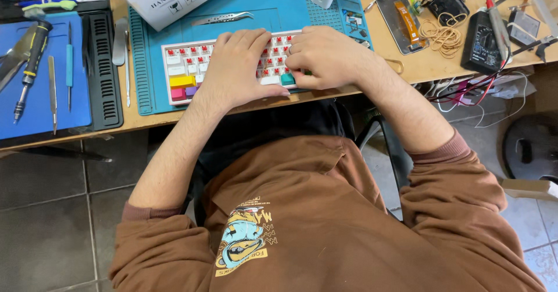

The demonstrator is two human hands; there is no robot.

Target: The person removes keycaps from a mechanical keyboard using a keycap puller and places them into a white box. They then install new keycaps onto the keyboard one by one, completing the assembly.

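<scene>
Wooden workbench (430,65): runs across top of view. Teal work mat (256,13): lies on bench. White mechanical keyboard (186,71): on mat near front edge, many red switches bare, yellow, pink, purple, teal keycaps fitted. Left hand (235,68): flat over keyboard middle, fingers together. Right hand (325,56): curled at keyboard's right end, whether pinching anything cannot tell. Tweezers (224,17): on mat behind keyboard.

Kbd (192,71) under my fingers: small white-framed mechanical board, lying flat on blue mat near desk's front edge, long side along that edge. Most keycaps off, red switch stems exposed in rows. Caps on at left: a few white, 1 yellow, 1 pink, 1 purple. 1 teal cap (287,79) in bottom row.
</scene>
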